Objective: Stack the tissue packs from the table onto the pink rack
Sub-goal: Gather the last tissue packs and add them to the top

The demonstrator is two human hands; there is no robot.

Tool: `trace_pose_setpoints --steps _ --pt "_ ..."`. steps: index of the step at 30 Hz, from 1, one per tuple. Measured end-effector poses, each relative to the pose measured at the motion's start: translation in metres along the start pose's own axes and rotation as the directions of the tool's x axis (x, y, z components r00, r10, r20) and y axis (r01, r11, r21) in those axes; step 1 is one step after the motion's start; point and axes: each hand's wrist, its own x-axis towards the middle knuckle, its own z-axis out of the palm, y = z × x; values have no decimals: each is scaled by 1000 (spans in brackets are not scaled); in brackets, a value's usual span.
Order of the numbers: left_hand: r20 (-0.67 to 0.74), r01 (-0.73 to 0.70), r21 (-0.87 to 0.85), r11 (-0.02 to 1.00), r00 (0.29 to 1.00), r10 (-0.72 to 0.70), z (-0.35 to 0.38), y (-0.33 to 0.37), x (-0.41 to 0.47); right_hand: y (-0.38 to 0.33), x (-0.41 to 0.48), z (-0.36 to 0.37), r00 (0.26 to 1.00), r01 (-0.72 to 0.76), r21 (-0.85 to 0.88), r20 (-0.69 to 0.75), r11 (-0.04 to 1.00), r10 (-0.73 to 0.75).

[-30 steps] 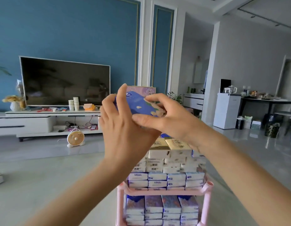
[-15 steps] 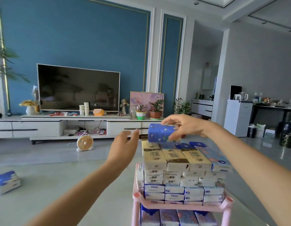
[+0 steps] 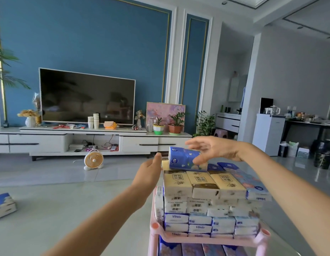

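Note:
A blue tissue pack point(image 3: 184, 159) lies on top of the tall pile of packs point(image 3: 203, 183) on the pink rack point(image 3: 206, 239). My right hand point(image 3: 214, 149) hovers over the pack's right end with fingers spread and nearly straight, and the thumb touches its front. My left hand point(image 3: 149, 169) floats just left of the pile with loosely curled fingers and holds nothing. Several rows of yellow and blue-white packs fill the top shelf, and more show on the shelf below. Another blue pack point(image 3: 3, 206) lies far left on the pale surface.
A white TV cabinet point(image 3: 49, 141) with a large TV point(image 3: 86, 97) lines the blue back wall. A small orange fan point(image 3: 93, 160) stands on the floor before it. Potted plants point(image 3: 176, 124) sit to the right, and a white fridge point(image 3: 267, 133) stands at far right.
The right hand carried the blue pack down onto the pile and loosened its fingers from it. The left hand let go earlier and drew back to the left.

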Motion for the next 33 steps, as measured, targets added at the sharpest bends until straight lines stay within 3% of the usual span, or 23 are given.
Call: trace_pose_setpoints --steps 3,7,12,14,19,22,25,29,33 --pt "-36 6 19 1000 999 -5 -15 -6 2 -17 -6 0 995 45 -8 -93 999 -45" --pt "-110 11 19 1000 994 -9 -67 -25 0 -73 -6 23 984 169 -212 -15 963 -176" --pt "-266 73 -52 996 960 -85 -165 -68 -16 -161 28 103 939 343 -234 108 910 -326" --pt "-378 110 -100 989 915 -140 -209 -96 -27 -186 59 146 922 372 -311 229 874 -312" --pt "-609 218 -79 973 762 -220 -308 -189 -67 -216 133 255 894 309 -422 435 852 -108" --pt "-688 265 -37 963 692 -217 -351 -228 -86 -216 170 305 875 248 -368 483 896 -43" --pt "-755 289 79 954 642 -132 -379 -254 -88 -209 205 344 898 192 -342 439 920 -24" --pt "-740 274 251 928 673 1 -390 -285 -66 -205 249 390 944 163 -260 321 952 -74" --pt "-672 210 463 861 717 187 -396 -310 -45 -210 288 435 955 47 33 291 998 -55"
